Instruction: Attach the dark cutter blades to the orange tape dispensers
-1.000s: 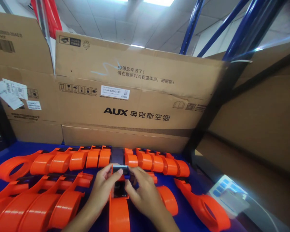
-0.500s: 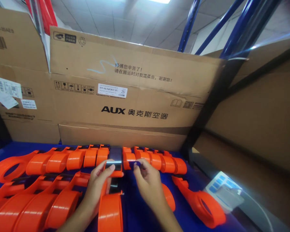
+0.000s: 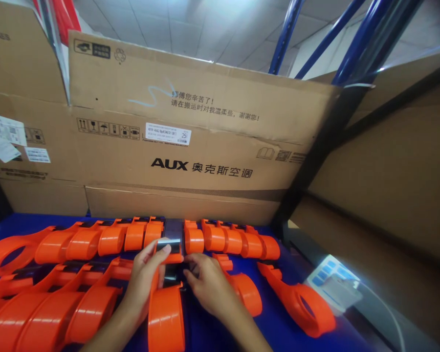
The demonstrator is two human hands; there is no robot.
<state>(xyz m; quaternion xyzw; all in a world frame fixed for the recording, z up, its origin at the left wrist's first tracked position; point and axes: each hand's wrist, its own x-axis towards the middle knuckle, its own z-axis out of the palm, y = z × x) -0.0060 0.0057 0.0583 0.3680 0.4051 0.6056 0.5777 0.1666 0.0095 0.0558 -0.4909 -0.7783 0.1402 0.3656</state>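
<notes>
Dispenser [image 3: 166, 318] of orange plastic, its round wheel toward the camera, sits low in the middle of the view, its serrated strip [image 3: 169, 241] at the far end. The left hand [image 3: 143, 276] is clamped on that far end, thumb pressed over the dark part just below the strip, fingers wrapped round the left side. The right hand [image 3: 207, 283] is at the dispenser's right side, thumb and fingertips curled close to each other near its edge; whether they touch it or pinch anything cannot be told. More orange dispensers [image 3: 93, 313] lie at left on the blue surface [image 3: 209, 337], others at right. Beyond the hands runs a farther row [image 3: 112, 239], and behind it stands printed cardboard [image 3: 205, 203].
</notes>
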